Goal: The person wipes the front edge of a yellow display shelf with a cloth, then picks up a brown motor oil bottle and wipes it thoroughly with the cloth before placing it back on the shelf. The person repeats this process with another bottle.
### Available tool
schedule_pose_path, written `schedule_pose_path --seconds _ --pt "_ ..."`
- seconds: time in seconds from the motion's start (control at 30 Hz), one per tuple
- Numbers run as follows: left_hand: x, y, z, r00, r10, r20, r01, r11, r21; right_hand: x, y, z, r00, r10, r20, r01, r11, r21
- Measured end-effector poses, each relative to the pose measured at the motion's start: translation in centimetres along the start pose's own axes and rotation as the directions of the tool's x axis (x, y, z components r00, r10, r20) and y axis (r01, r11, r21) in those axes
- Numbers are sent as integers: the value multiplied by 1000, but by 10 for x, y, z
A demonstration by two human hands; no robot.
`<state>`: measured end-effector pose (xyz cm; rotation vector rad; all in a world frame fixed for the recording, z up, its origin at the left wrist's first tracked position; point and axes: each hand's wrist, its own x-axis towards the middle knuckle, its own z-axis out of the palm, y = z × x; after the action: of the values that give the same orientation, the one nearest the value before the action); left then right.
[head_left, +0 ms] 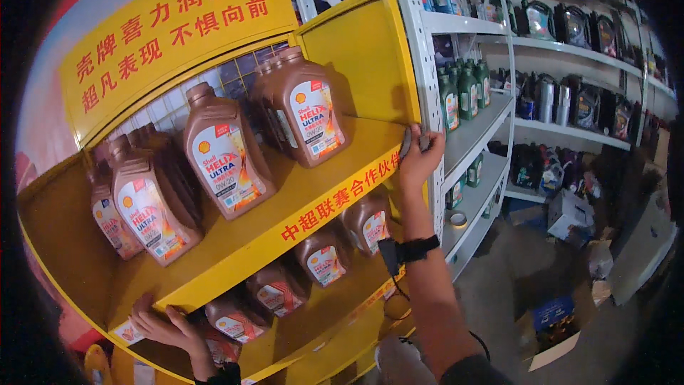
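My right hand (422, 157) is at the right front corner of the yellow display shelf (299, 203), its fingers closed on a small dark grey, cloth-like piece (406, 144). Below the shelf's left front corner, my left hand (167, 329) touches the front edge with its fingers apart and nothing visible in it. On this shelf stand several brown motor oil bottles with white and red labels: one bottle (222, 153) in the middle, another bottle (310, 110) fronting the right row, and one (149, 203) heading the left group. A black band with a small box (410, 251) circles my right wrist.
More brown bottles (322, 262) sit on the level below. A white metal rack (474, 121) with green bottles (468, 89) adjoins on the right. Farther back, shelves carry dark bottles (573, 25). An open cardboard box (559, 331) and a white box (570, 212) lie on the floor.
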<state>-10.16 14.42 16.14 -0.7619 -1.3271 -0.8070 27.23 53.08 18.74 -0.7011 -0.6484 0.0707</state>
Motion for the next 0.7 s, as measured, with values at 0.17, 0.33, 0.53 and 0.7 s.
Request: schedule_pose_path --seconds 0.17,0.33,0.53,0.7 --pt "-1 -2 -1 999 -50 -10 50 999 -12 -108 -81 -5 979 12 202 -14 1000 12" --pt "6 10 0 997 -66 31 68 997 -37 -191 -175 -25 797 -291 529 221 956 193" --pt "5 -7 -27 970 -1 243 11 999 -41 -125 -179 -43 260 -514 817 369 835 408" --pt "11 0 -31 966 -38 255 70 991 -117 5 -137 -12 751 -283 596 404 912 -75"
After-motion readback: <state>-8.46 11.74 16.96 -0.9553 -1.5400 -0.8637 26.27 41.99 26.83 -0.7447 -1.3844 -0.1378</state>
